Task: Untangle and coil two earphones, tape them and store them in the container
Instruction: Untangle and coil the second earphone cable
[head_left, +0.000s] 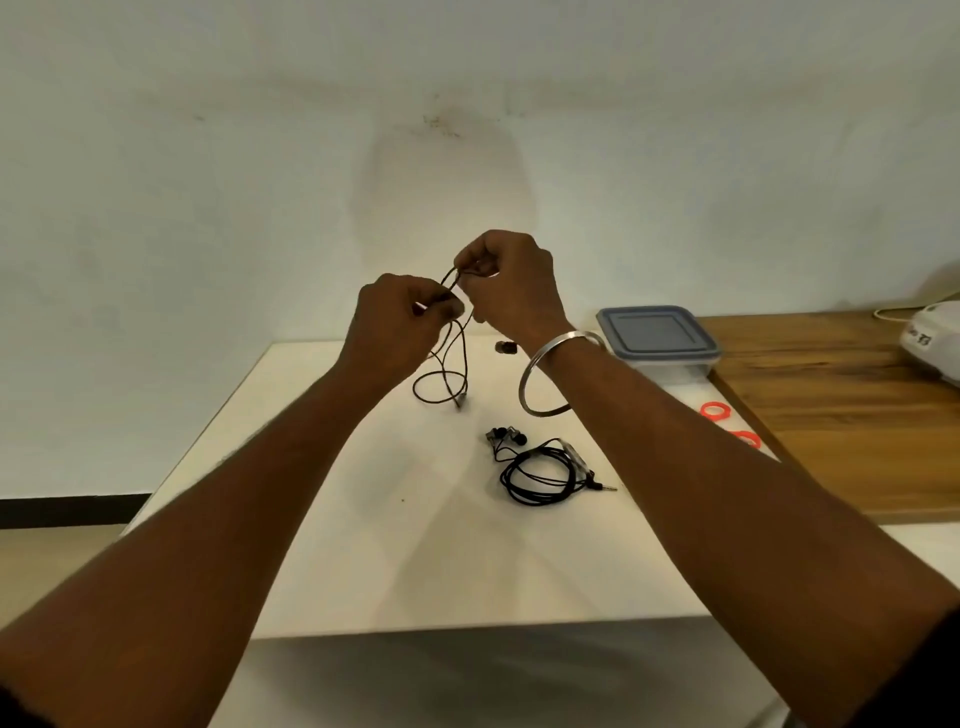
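My left hand (400, 327) and my right hand (511, 286) are raised above the white table (363, 545), and both pinch the cable of a dark earphone (449, 364). Its loops hang down from my fingers, and the plug end touches the table. One earbud (506, 348) dangles below my right hand. A second black earphone (543, 470) lies loosely coiled on the table below my right wrist, buds at its upper left and jack at its right. The clear container with a grey lid (657, 335) stands shut at the table's far right corner.
Two orange tape rings (717, 411) (748, 440) lie at the table's right edge. A wooden surface (831, 415) adjoins on the right, with a white device (935, 338) at its far end. A metal bangle (550, 374) hangs on my right wrist. A pale wall stands behind.
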